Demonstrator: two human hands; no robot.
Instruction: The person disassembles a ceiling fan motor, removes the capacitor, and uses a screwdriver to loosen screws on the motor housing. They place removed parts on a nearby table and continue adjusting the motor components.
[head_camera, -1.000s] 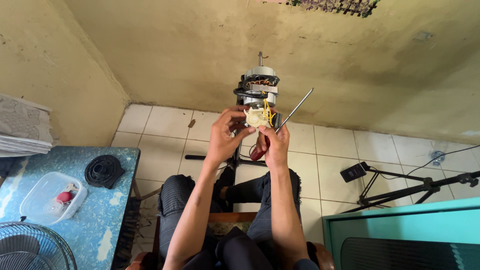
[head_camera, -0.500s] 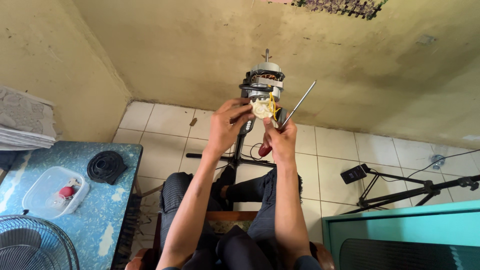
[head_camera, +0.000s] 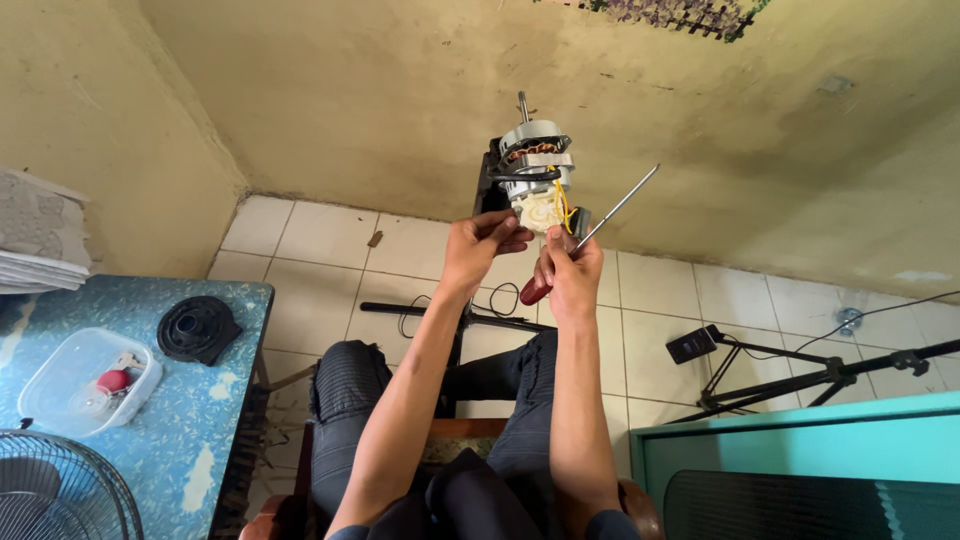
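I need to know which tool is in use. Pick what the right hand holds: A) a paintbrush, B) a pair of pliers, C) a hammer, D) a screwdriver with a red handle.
D: the right hand grips a screwdriver whose red handle shows below the fingers, its metal shaft angling up to the right beside the motor.

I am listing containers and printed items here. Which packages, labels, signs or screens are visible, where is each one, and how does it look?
Clear plastic rectangular lidded box: on the blue table at the left, holding a small red item.
Stack of grey printed papers: left edge, above the table.
No labels, signs or screens can be made out, not even on the fan motor at the hands.
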